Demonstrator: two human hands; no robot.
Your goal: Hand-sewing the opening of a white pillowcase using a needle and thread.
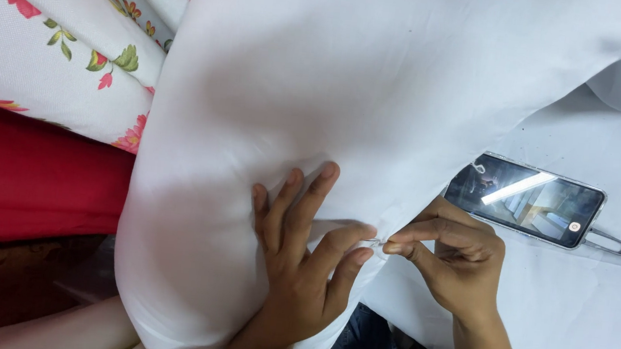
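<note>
My left hand [300, 254] lies spread on the white cloth [320, 83] draped over my lap, thumb and forefinger nipping its folded edge. My right hand [449, 260] pinches a small metal pin or needle [376, 242] at that edge. Just beyond lies a phone [525, 199] on the white table covering [587, 319]. Farther left are red cloth [26, 175] and flowered cloth [48, 39].

Hands [301, 262] pinching white fabric [350, 86]
</note>
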